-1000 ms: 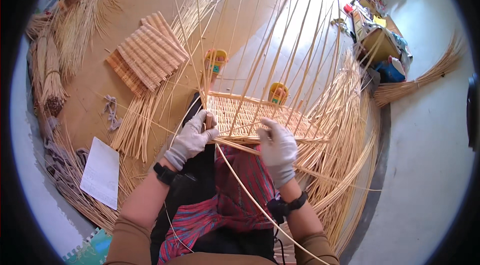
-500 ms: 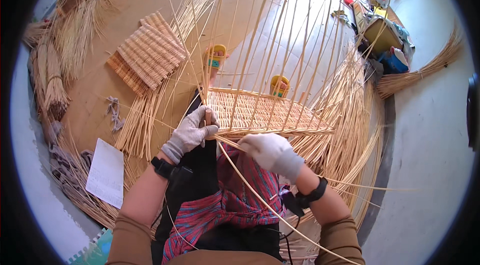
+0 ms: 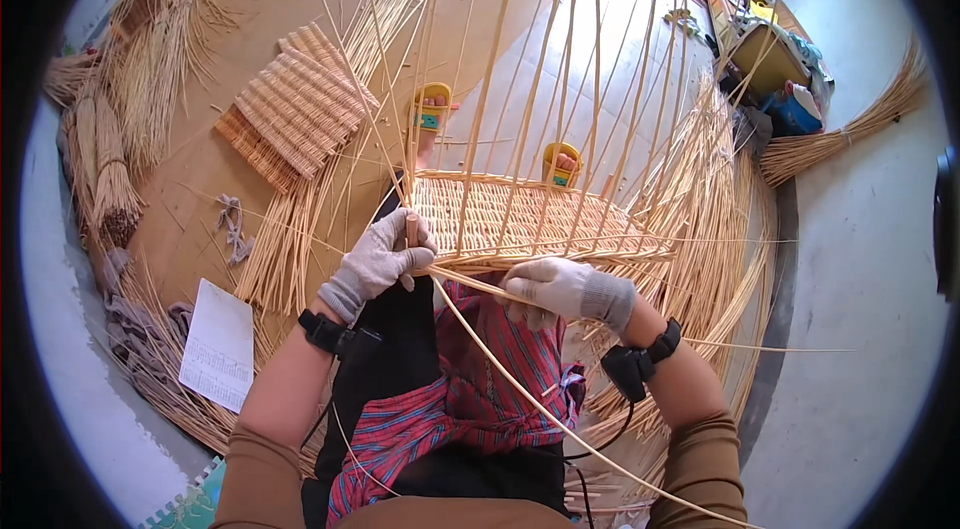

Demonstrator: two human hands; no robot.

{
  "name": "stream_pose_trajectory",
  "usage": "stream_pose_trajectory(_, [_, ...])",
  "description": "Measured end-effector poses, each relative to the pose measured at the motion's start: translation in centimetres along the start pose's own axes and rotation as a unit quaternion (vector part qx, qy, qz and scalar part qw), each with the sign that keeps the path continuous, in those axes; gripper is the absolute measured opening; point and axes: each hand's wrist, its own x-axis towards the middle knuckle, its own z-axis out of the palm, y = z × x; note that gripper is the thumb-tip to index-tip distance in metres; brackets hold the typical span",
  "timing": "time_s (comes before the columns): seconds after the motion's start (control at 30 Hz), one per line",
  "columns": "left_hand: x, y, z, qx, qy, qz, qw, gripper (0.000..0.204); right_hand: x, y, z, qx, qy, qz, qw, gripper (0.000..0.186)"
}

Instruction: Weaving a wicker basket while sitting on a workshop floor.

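A rectangular wicker base (image 3: 530,214) lies across my lap, with tall upright wicker stakes (image 3: 487,79) rising from its edges. My gloved left hand (image 3: 378,259) is closed around its near left corner, thumb beside a short wooden peg (image 3: 412,229). In my gloved right hand (image 3: 555,289) a wicker strand (image 3: 465,279) is gripped, drawn along below the near edge from that corner. Another long strand (image 3: 510,376) curves from the same corner down past my right forearm. The fingertips of my right hand are partly hidden.
Woven wicker panels (image 3: 300,109) lie on the floor ahead left. Loose wicker rods (image 3: 700,219) are heaped at the right, and bundles (image 3: 110,159) line the left wall. A paper sheet (image 3: 217,344) lies at the left. My feet in yellow slippers (image 3: 562,164) are beyond the base.
My right hand has moved right and slightly outward along the strand, away from the corner. My left hand stays at the corner, nearly still.
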Motion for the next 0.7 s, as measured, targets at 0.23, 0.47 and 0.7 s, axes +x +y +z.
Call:
stream_pose_trajectory(0.23, [0.1, 0.2, 0.0, 0.009, 0.008, -0.007, 1.000, 0.023, 0.6, 1.3, -1.8, -0.075, 0.043, -0.139, 0.987, 0.029])
stream_pose_trajectory(0.47, [-0.2, 1.0, 1.7, 0.074, 0.089, -0.013, 0.993, 0.030, 4.2, -1.8, -0.4, -0.396, 0.560, -0.308, 0.660, 0.028])
stream_pose_trajectory(0.7, [0.5, 0.5, 3.2, 0.119, 0.173, 0.012, 0.978, 0.045, 7.6, 1.3, -0.2, 0.315, 0.394, -0.358, 0.785, 0.040])
